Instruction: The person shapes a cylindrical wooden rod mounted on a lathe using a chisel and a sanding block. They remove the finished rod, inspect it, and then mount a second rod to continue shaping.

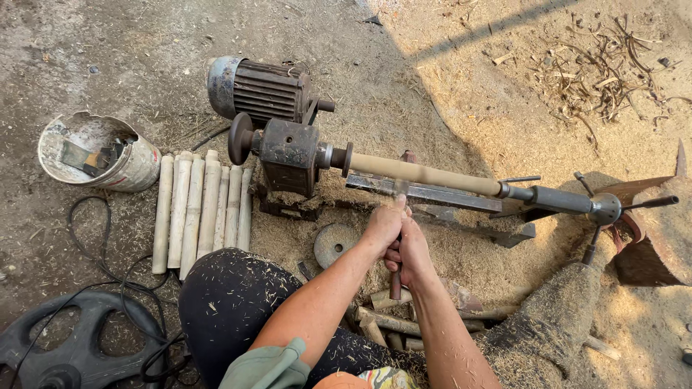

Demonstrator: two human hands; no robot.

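Observation:
A pale wooden rod is mounted lengthwise in a small lathe, between the dark headstock and the tailstock. My left hand and my right hand are clasped together around a wood-handled chisel. Its metal blade reaches up to the rod near the middle. My left hand sits higher, close to the blade; my right hand wraps the handle below it. My knee in dark, sawdust-speckled trousers is at the bottom centre.
An electric motor stands behind the headstock. Several turned pale rods lie side by side at the left. A broken white bucket holds tools. Black cables, a weight plate, rough sticks and sawdust cover the ground.

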